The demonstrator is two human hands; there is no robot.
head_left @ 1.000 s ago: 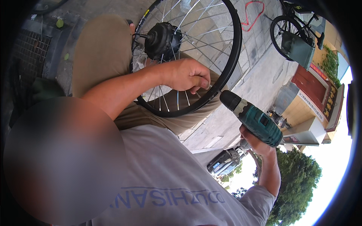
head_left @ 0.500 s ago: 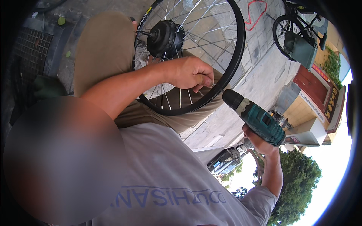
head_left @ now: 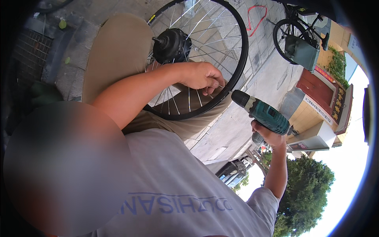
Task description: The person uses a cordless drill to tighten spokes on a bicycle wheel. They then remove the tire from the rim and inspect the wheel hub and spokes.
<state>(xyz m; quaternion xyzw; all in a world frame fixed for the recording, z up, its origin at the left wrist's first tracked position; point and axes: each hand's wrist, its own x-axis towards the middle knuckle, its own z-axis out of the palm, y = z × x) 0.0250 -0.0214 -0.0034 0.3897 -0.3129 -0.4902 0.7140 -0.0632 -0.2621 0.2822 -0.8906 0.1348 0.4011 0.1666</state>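
A black bicycle wheel rim (head_left: pixel 245 49) with silver spokes stands against my bent leg, its black hub motor (head_left: pixel 170 45) near the knee. My left hand (head_left: pixel 203 78) is closed beside the inner side of the rim, thumb and fingers pinching the end of a spoke. Across the rim, my right hand (head_left: pixel 269 134) grips a green and black cordless drill (head_left: pixel 265 114) by its handle. The drill's chuck points at the outer side of the rim, opposite my left fingers, with its thin bit reaching the rim. Whether the bit sits in a hole cannot be made out.
Paving slabs (head_left: pixel 252 93) spread beneath the wheel. A metal grate (head_left: pixel 33 47) lies at the far left. A parked bicycle (head_left: pixel 286 35) with a grey-green box stands at the upper right, near a red loop (head_left: pixel 256 17) on the ground. A parked car (head_left: pixel 233 172) shows behind.
The wheel, drill and both hands have shifted slightly left in the view. The drill's body is tilted a little differently. Both grips look the same.
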